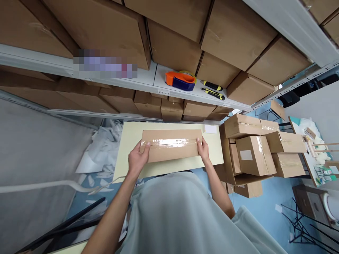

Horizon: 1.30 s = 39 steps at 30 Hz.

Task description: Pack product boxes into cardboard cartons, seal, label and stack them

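Note:
A long cardboard box (172,153) with clear tape along its top is held level over the pale yellow table (129,141). My left hand (139,157) grips its left end, thumb on the taped face. At the opposite end my right hand (202,148) holds it the same way, thumb on top and fingers round the side. The box hides part of the tabletop, so I cannot tell whether it rests on the table. A small white label or slip (210,129) lies at the table's back right.
Stacked cartons (255,155) stand right of the table. Above the back edge, a shelf (148,77) carries boxes, an orange-and-blue tape dispenser (180,81) and two yellow-and-black utility knives (212,90). Crumpled white paper (102,150) lies on the left. A white hose (53,186) crosses there.

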Available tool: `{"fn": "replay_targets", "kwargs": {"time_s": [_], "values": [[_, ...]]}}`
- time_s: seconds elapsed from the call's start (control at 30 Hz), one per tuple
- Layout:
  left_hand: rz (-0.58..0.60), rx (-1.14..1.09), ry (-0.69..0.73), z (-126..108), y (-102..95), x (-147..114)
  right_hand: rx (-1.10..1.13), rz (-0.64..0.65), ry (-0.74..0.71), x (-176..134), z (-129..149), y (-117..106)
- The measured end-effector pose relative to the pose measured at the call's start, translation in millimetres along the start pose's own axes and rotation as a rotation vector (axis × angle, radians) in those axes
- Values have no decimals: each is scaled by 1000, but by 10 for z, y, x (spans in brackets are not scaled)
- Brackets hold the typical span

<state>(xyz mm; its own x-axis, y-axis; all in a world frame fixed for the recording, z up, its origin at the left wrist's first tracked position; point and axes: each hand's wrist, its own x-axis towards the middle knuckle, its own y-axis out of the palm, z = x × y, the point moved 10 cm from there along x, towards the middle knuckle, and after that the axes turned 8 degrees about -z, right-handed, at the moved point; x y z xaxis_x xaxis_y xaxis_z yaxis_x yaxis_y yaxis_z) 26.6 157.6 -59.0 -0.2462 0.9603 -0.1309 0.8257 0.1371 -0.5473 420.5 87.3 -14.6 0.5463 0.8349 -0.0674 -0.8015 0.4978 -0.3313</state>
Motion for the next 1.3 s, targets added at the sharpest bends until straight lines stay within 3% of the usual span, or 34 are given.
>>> {"fn": "replay_targets", "kwargs": {"time_s": [0.1, 0.27, 0.57, 0.73, 0.9, 1.1, 1.3], "values": [[5, -74, -14, -70, -78, -17, -21, 21, -17, -10, 98, -75], [88, -223, 107, -147, -54, 2, -20, 27, -59, 48, 140, -258], [199, -289, -130, 440, 434, -355, -99, 13, 50, -215, -700, -428], [212, -328, -249, 785, 598, -526, -79, 71, 150, -445, -1035, -371], [226, -325, -279, 1026, 683, -531, -91, 89, 231, -470, -1259, -304], [225, -333, -227, 1007, 730, -473, -42, 30, 233, -426, -1372, -255], [185, -368, -265, 952, 778, -448, -37, 8, 209, -444, -1405, -196]]}}
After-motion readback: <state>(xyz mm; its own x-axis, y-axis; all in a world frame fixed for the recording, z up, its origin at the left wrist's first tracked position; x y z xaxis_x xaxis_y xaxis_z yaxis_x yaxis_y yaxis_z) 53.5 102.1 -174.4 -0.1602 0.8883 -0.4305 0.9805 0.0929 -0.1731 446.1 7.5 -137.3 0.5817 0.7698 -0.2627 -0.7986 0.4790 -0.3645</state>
